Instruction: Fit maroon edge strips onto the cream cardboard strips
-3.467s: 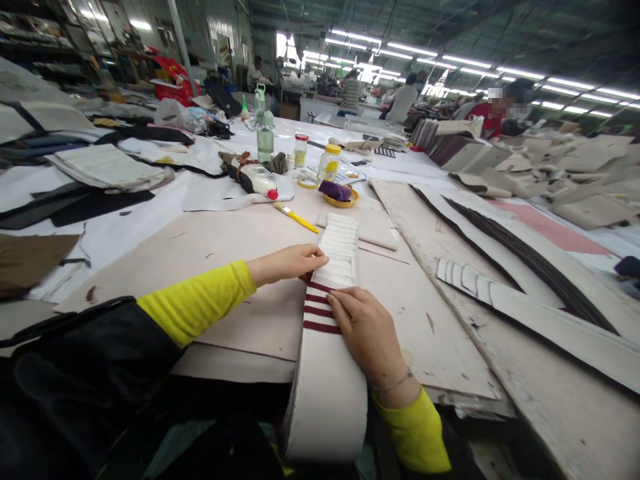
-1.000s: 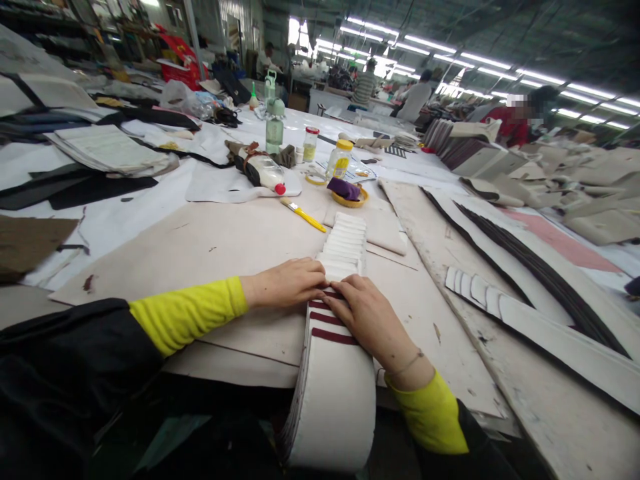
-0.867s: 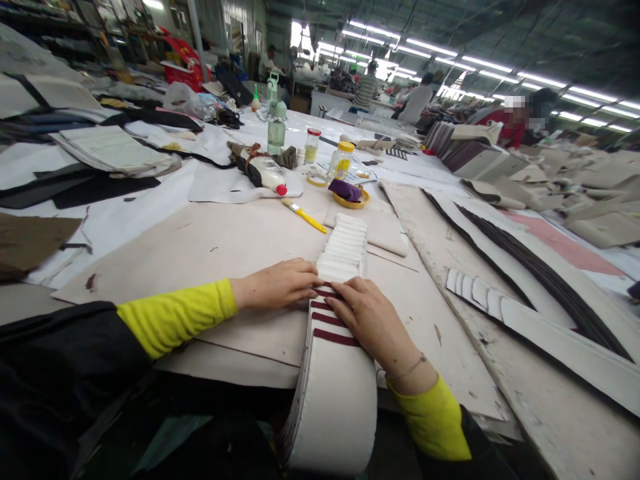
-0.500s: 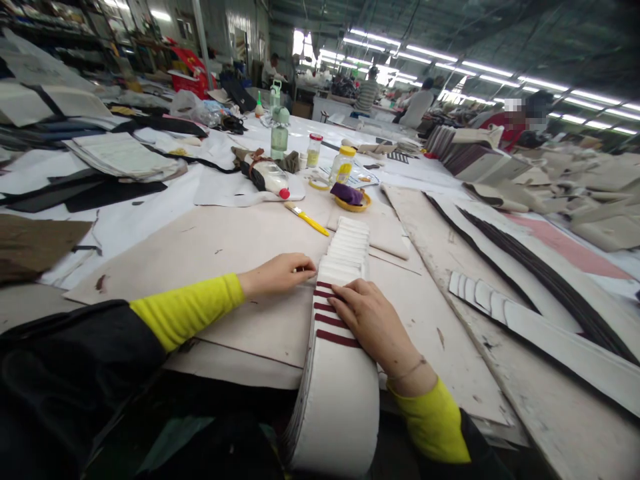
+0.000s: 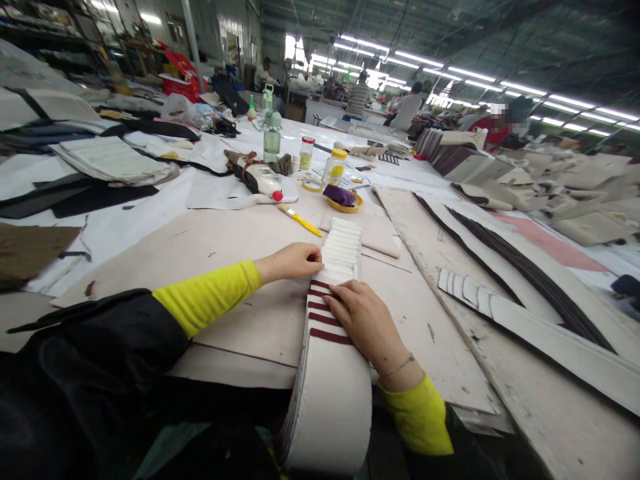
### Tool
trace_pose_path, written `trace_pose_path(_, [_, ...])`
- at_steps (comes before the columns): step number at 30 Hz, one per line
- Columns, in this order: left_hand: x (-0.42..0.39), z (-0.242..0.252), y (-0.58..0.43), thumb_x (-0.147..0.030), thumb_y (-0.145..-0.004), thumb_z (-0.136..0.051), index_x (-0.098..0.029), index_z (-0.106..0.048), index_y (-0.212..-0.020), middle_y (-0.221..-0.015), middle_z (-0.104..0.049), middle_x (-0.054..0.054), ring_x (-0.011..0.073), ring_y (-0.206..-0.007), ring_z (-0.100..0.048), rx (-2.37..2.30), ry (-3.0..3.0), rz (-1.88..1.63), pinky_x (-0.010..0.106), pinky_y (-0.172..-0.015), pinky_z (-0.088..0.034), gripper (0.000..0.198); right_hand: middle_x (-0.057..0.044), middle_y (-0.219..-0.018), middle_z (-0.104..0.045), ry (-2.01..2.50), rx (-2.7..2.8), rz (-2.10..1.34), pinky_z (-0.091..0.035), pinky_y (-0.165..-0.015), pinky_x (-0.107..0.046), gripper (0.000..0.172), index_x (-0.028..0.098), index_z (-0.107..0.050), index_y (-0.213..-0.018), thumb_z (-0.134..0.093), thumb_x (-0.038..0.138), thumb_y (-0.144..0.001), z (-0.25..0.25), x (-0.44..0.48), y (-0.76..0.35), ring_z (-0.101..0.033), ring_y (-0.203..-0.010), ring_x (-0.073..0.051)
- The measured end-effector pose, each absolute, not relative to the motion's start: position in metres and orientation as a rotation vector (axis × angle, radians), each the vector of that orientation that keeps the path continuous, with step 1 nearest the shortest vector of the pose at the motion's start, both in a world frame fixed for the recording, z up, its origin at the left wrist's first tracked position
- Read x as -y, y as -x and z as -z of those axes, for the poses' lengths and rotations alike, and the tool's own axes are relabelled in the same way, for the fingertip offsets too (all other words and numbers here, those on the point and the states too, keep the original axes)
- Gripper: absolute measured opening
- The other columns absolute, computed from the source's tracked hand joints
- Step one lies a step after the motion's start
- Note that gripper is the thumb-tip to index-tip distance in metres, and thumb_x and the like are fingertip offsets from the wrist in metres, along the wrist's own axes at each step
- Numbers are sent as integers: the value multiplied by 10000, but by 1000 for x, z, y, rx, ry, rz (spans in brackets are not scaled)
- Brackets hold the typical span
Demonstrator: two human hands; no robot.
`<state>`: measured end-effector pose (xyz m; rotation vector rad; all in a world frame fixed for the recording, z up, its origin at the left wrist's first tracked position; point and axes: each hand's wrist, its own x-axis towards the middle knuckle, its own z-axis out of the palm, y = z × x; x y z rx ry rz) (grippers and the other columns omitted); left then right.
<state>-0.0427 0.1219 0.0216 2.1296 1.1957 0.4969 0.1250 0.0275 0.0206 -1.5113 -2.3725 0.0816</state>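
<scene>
A stack of long cream strips (image 5: 333, 407) curves over the table's front edge, its upper ends fanned out in white steps (image 5: 341, 243). Dark red bands (image 5: 330, 335) cross the nearer strips. My left hand (image 5: 295, 261) is closed in a pinch at the left side of the fanned ends; what is between its fingertips is too small to make out. My right hand (image 5: 367, 323) lies over the right side of the stack, thumb and fingers resting on the banded part, pressing the strips.
Beyond the stack lie a yellow brush (image 5: 303, 222), a basket with purple cloth (image 5: 345, 199), jars (image 5: 334, 168) and a green bottle (image 5: 271, 140). Another fanned strip stack (image 5: 500, 313) and dark strips (image 5: 530, 280) are at right. People (image 5: 358, 97) stand far back.
My left hand has moved right and slightly up to the edge of the fanned strips, its fingers drawn together. My right hand stays on the stack. The view has shifted slightly.
</scene>
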Motion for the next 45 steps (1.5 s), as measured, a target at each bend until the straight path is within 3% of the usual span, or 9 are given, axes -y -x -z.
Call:
trace_pose_path(6, [-120, -37, 32, -326, -779, -453, -114, -535, -985, -904, -599, 59, 153, -789, -561, -1070, -1819, -382, 255, -669, -461, 307, -62, -847, -601, 1487, 2283, -117, -435, -773, -326, 210, 192, -609, -892, -405, 226, -860, -17, -28, -126, -533, -859, -194])
trace_pose_path(10, [-120, -39, 20, -135, -671, -556, -99, -480, -1146, -1122, -568, 95, 180, -1001, -531, -1028, -2144, -242, 267, -881, -398, 482, -64, -863, -584, 1510, 2099, -143, -438, -770, -359, 140, 191, -563, -903, -473, 240, -808, -7, -33, -132, -520, -856, -213])
trace_pose_path(12, [-119, -38, 15, -76, -655, -530, -102, -465, -1176, -1172, -545, 90, 177, -1043, -515, -987, -2253, -215, 249, -903, -385, 525, -88, -937, -574, 1542, 2004, -112, -428, -803, -400, 238, 174, -529, -979, -518, 302, -779, -2, -37, -136, -508, -914, -238])
trace_pose_path(15, [-116, -36, 10, -38, -652, -492, -112, -464, -1185, -1171, -552, 71, 166, -1042, -518, -948, -2335, -210, 234, -902, -387, 539, -143, -1118, -529, 1567, 1953, -96, -392, -874, -458, 492, 143, -434, -1160, -552, 385, -749, 3, -42, -143, -466, -1049, -278])
trace_pose_path(17, [-113, -35, 10, -29, -654, -485, -109, -489, -1158, -1156, -561, 72, 169, -1044, -514, -942, -2376, -219, 239, -915, -378, 510, -158, -1177, -503, 1549, 1977, -128, -376, -902, -465, 553, 136, -402, -1206, -553, 407, -748, 4, -45, -146, -450, -1090, -284])
trace_pose_path(23, [-109, -27, 12, -52, -708, -489, -101, -549, -1061, -1058, -576, 89, 176, -993, -516, -895, -2526, -338, 269, -899, -385, 361, -119, -1068, -547, 1510, 2078, -152, -389, -893, -408, 425, 153, -495, -1106, -572, 377, -753, -4, -48, -150, -479, -1028, -249])
trace_pose_path(28, [-105, -21, 13, -184, -819, -479, -116, -575, -1000, -970, -576, 85, 180, -932, -516, -828, -2629, -426, 287, -858, -395, 216, -98, -981, -548, 1517, 2135, -83, -410, -825, -402, 327, 178, -528, -1022, -578, 357, -753, -9, -46, -150, -486, -963, -252])
trace_pose_path(45, [-102, -9, 11, -186, -845, -444, -124, -584, -938, -905, -545, 89, 191, -855, -486, -770, -2944, -383, 303, -790, -385, 180, -88, -848, -587, 1580, 2402, 71, -415, -758, -357, 229, 148, -576, -882, -520, 357, -809, -19, -47, -147, -515, -823, -232])
